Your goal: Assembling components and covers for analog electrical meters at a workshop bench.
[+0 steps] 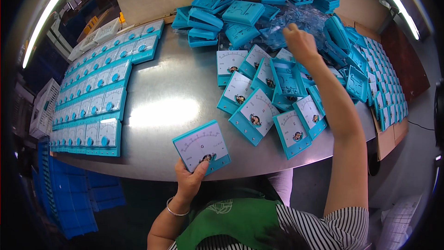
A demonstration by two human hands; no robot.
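The blue meter (202,146) with its white dial face sits at the near edge of the surface (171,92), pinched at its lower rim by the left hand (188,179), thumb pressed on the front by the knob. It looks like a light, rigid plastic box; the clear dial window seems easy to scratch, so the blue frame edges are the safer hold. The right hand (300,42) reaches toward the far edge, fingers curled into a heap of clear plastic parts (300,18); what it grips I cannot tell. Loose meters (259,106) lie between. Neat rows of finished meters (92,106) line the left edge, empty blue casings (240,14) the far edge.
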